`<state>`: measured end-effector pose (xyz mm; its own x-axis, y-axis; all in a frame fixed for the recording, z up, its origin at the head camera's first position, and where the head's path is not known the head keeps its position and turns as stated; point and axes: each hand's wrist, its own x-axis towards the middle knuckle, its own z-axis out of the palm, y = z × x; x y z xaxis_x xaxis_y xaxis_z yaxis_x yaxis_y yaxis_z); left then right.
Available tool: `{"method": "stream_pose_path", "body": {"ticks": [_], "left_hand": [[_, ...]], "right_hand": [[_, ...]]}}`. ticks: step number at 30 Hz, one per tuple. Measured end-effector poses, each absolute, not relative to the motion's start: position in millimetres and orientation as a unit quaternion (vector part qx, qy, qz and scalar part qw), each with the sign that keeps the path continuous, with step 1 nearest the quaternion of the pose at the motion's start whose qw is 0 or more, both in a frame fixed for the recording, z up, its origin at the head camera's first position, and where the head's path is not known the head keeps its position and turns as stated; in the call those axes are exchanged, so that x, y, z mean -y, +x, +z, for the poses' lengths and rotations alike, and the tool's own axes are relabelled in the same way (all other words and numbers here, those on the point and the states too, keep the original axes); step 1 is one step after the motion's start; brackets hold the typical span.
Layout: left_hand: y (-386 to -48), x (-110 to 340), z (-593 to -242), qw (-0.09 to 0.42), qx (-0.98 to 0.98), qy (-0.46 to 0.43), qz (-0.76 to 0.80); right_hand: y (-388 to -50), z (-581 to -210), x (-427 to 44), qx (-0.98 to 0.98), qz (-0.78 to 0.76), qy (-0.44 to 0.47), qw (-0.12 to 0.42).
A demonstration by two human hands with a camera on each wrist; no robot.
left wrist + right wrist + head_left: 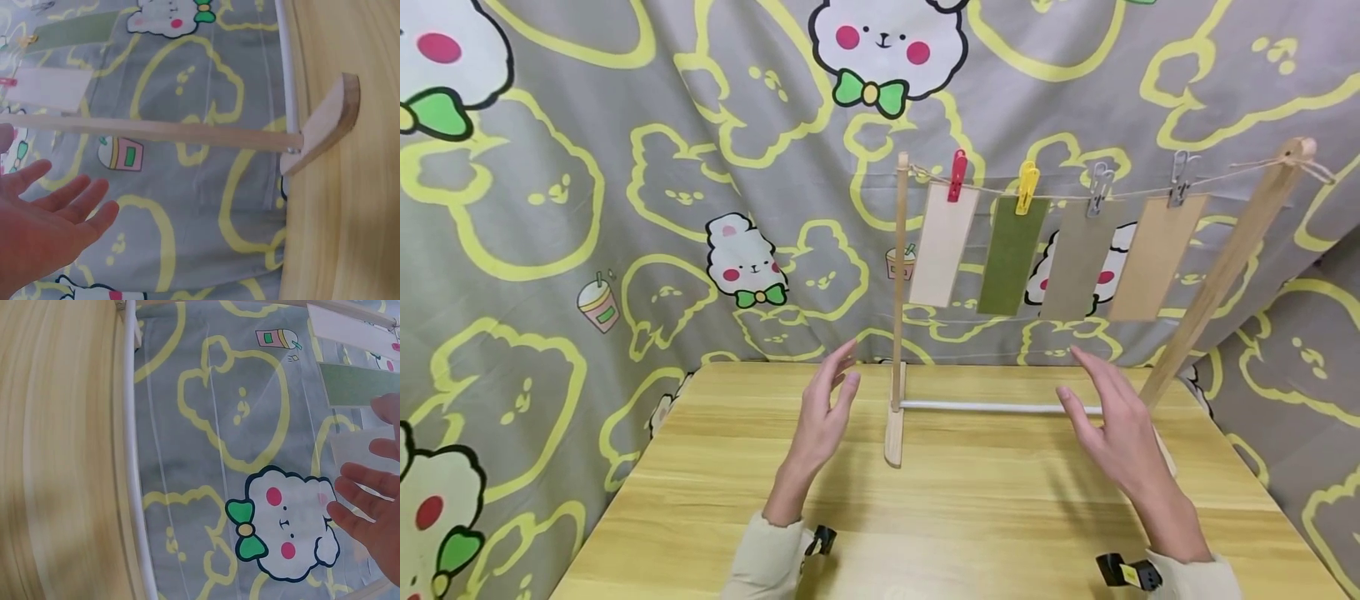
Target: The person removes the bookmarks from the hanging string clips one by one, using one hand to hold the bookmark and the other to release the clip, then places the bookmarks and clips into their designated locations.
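My left hand [822, 415] hovers above the table, just left of the rack's left wooden post [898, 292], with relaxed fingers and nothing held. My right hand [1112, 417] is raised in front of the rack's right side, below the hanging cards, and its fingers are also loose and hold nothing. On the rack's string hang a pale pink card [943, 246] under a red clothespin [957, 176], a green card [1013, 257] under a yellow clothespin [1027, 188], a grey card [1077, 262] and a tan card [1159, 258], each under a grey clothespin [1101, 190].
The wooden table [737, 483] carries the rack near its back edge. A white bar [985, 407] joins the feet, and the right post [1225, 267] leans outward in the head view. Behind hangs a grey patterned curtain [647, 192].
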<state>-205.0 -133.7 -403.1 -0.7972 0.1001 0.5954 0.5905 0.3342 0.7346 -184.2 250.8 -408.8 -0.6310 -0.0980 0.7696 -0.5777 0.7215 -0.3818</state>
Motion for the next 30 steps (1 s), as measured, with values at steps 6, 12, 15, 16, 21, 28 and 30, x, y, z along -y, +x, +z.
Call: {"method": "stream_pose_path", "body": {"ticks": [6,12,15,16,21,28,30], "left_hand": [[-211.4,126.1,-399.4,0.222,0.773,-0.238,-0.545],[-214.0,116.9,-395.9,0.223,0.766,-0.234,-0.556],[-212.2,109.5,-389.6,0.217,0.759,-0.225,-0.57],[-210.4,106.7,-385.8,0.214,0.757,-0.223,-0.576],[-195.5,93.4,-358.1,0.197,0.742,-0.218,-0.603],[-195.7,82.3,-345.8,0.197,0.707,-0.22,-0.643],[-196.7,80.1,-344.0,0.195,0.702,-0.218,-0.649]], "right_hand": [[-187.0,-405.8,-248.6,0.85,0.318,0.191,0.374],[-193.1,-405.3,-243.7,0.85,0.315,0.199,0.372],[-194.6,-403.1,-240.6,0.845,0.316,0.206,0.378],[-195.0,-401.9,-239.5,0.844,0.316,0.209,0.38],[-198.2,-392.9,-232.6,0.829,0.317,0.228,0.4],[-200.5,-381.3,-226.1,0.829,0.313,0.23,0.402],[-201.0,-379.3,-225.3,0.832,0.313,0.23,0.397]]}}
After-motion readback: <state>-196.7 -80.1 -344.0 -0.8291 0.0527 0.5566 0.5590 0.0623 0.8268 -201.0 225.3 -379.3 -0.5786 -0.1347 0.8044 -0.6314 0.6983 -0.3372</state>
